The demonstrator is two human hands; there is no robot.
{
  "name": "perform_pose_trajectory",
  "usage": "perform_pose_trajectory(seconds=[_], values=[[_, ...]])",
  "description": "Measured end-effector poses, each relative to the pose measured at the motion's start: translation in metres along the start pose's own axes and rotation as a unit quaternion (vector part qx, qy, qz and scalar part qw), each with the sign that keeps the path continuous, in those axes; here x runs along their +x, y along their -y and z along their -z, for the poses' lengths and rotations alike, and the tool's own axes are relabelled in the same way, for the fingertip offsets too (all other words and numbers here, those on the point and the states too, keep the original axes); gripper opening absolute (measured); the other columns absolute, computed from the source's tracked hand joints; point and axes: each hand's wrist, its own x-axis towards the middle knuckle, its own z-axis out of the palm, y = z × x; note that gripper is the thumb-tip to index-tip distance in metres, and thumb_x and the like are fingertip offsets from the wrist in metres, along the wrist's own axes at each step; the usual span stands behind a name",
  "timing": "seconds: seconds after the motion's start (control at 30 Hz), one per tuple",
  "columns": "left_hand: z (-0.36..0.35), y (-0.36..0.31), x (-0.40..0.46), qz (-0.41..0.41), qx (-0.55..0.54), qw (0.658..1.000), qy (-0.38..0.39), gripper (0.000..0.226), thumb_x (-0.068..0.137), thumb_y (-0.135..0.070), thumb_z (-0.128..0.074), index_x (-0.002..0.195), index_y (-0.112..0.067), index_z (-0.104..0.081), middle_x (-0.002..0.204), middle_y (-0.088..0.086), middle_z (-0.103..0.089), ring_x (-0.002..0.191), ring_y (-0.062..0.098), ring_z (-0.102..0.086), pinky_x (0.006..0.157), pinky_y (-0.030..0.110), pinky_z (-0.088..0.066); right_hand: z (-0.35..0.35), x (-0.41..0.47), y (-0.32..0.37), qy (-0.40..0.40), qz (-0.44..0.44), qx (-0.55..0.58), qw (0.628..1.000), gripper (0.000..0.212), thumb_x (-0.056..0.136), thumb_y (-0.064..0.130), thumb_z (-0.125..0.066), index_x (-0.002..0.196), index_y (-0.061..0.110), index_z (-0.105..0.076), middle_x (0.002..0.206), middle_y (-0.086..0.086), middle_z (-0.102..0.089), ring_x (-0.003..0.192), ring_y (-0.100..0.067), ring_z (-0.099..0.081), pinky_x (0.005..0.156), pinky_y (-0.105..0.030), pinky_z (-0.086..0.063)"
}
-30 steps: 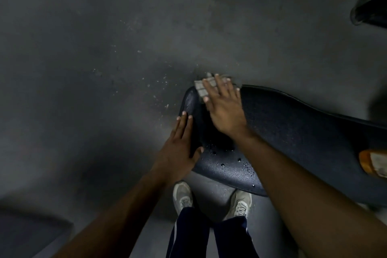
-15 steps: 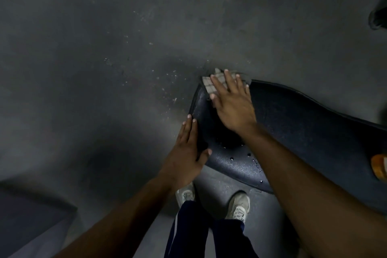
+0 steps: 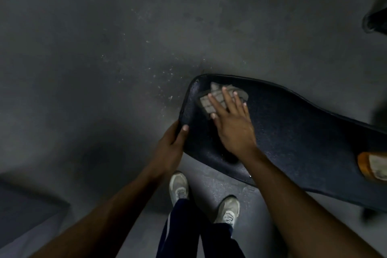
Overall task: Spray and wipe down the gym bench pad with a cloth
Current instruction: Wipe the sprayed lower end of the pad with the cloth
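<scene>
The cloth (image 3: 217, 98) is best kept flat and drawn in overlapping passes along the bench pad (image 3: 293, 132), judging by its place near the pad's rounded end. It is pressed down by the right hand (image 3: 232, 123), fingers spread. The pad's edge is gripped by the left hand (image 3: 170, 148), fingers closed around it.

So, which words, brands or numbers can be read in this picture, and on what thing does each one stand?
None can be read.
Orange bottle on the pad: it has a pale label, too blurred to read and cut by the frame edge.
Cloth, shoes: no text shows.
</scene>
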Motion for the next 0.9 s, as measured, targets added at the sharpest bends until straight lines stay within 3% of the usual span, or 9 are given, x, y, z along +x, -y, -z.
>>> perform_pose_trajectory(seconds=[0.07,0.13,0.17,0.27,0.37,0.53,0.73,0.83,0.9], values=[[0.0,-0.003,0.001,0.005,-0.009,1.0,-0.011,0.037,0.105,-0.048,-0.032,0.132,-0.039,-0.057,0.121,-0.026,-0.063,0.115,-0.014,-0.056,0.095,0.011,-0.046,0.001,0.017,0.009,-0.017,-0.029,0.018,0.999,0.056,0.111,0.04,-0.035,0.165,0.041,-0.017,0.177,-0.001,-0.001,0.162,-0.033,0.001,0.13,-0.053,-0.003],[0.002,-0.003,0.004,0.035,-0.045,0.998,-0.024,0.042,0.105,-0.051,-0.025,0.117,-0.039,-0.064,0.11,-0.027,-0.065,0.105,-0.015,-0.058,0.09,0.01,-0.045,-0.004,0.032,0.026,-0.024,-0.022,0.013,0.999,0.057,0.11,0.041,-0.035,0.165,0.04,-0.019,0.177,-0.003,-0.002,0.162,-0.037,0.0,0.129,-0.056,-0.004],[0.004,-0.002,0.007,0.057,-0.082,0.994,-0.036,0.045,0.105,-0.053,-0.023,0.113,-0.038,-0.065,0.108,-0.026,-0.065,0.104,-0.012,-0.059,0.092,0.015,-0.043,-0.008,0.036,0.035,-0.024,-0.004,-0.002,1.0,0.057,0.11,0.041,-0.036,0.165,0.039,-0.02,0.177,-0.003,-0.003,0.162,-0.038,-0.002,0.128,-0.057,-0.004],[0.012,0.0,0.015,0.131,-0.183,0.973,-0.054,0.062,0.102,-0.061,-0.022,0.125,-0.021,-0.063,0.126,-0.009,-0.063,0.12,0.008,-0.054,0.107,0.033,-0.034,-0.022,0.023,0.056,-0.013,0.079,-0.058,0.995,0.057,0.109,0.04,-0.041,0.163,0.039,-0.023,0.177,-0.003,-0.005,0.161,-0.039,-0.004,0.128,-0.06,-0.008],[0.019,-0.003,0.016,0.16,-0.22,0.961,-0.051,0.063,0.1,-0.064,-0.023,0.116,-0.02,-0.064,0.122,-0.004,-0.064,0.118,0.01,-0.054,0.108,0.035,-0.033,-0.035,-0.02,0.06,0.0,0.117,-0.069,0.991,0.061,0.108,0.04,-0.04,0.165,0.04,-0.016,0.177,0.0,-0.001,0.162,-0.037,-0.003,0.129,-0.057,-0.014],[0.024,-0.005,0.013,0.15,-0.159,0.975,-0.042,0.065,0.103,-0.059,-0.02,0.114,-0.015,-0.067,0.121,0.001,-0.065,0.118,0.013,-0.055,0.107,0.037,-0.035,-0.042,-0.069,0.026,0.001,0.084,-0.032,0.996,0.064,0.107,0.039,-0.041,0.164,0.044,-0.013,0.176,0.002,-0.002,0.161,-0.03,-0.001,0.13,-0.053,-0.014],[0.022,0.004,0.01,0.14,-0.147,0.977,-0.058,0.067,0.104,-0.057,-0.02,0.121,-0.011,-0.066,0.13,0.005,-0.063,0.125,0.017,-0.054,0.104,0.037,-0.037,-0.032,-0.018,0.04,-0.047,-0.012,0.002,0.999,0.057,0.108,0.038,-0.04,0.163,0.04,-0.024,0.176,-0.004,-0.009,0.161,-0.037,-0.005,0.13,-0.057,-0.011],[0.018,0.003,0.004,0.136,-0.142,0.978,-0.073,0.07,0.103,-0.059,-0.02,0.125,-0.01,-0.064,0.133,0.005,-0.062,0.124,0.016,-0.054,0.107,0.039,-0.038,-0.04,-0.016,0.059,-0.05,0.035,-0.032,0.998,0.059,0.107,0.04,-0.044,0.163,0.04,-0.024,0.176,-0.003,-0.009,0.161,-0.039,-0.008,0.129,-0.059,-0.013],[0.015,0.004,0.001,0.119,-0.124,0.983,-0.068,0.065,0.103,-0.059,-0.019,0.121,-0.019,-0.067,0.126,0.0,-0.067,0.117,0.011,-0.059,0.106,0.04,-0.039,-0.051,-0.034,0.062,-0.04,0.094,-0.067,0.993,0.067,0.106,0.041,-0.046,0.165,0.038,-0.015,0.177,-0.003,-0.004,0.161,-0.038,-0.007,0.128,-0.059,-0.015]])
